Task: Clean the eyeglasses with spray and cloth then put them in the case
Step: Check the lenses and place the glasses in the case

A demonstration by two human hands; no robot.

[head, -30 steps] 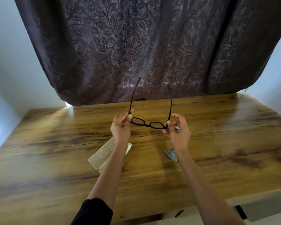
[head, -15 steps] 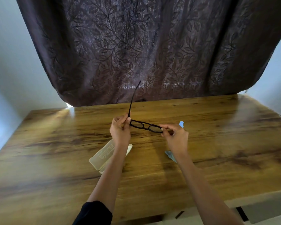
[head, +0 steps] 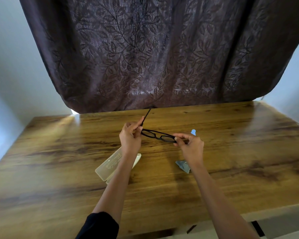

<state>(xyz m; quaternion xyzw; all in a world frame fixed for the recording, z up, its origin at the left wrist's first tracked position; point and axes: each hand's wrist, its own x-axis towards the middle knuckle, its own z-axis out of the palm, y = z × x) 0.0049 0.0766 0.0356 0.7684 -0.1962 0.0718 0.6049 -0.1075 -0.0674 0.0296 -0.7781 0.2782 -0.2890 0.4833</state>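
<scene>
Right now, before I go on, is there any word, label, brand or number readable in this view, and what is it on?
Nothing can be quoted.
Case: faint lines of print on its lid, too small and blurred to read.
Spray bottle: only its blue cap shows; no label is in view.
Eyeglasses: no marking can be made out on the frame.
Cloth: no print visible.

1 eyeglasses [head: 158, 136], 1 case [head: 109, 165], 1 cloth [head: 182, 166], 1 spray bottle [head: 193, 131], 2 hands [head: 129, 140] [head: 191, 145].
</scene>
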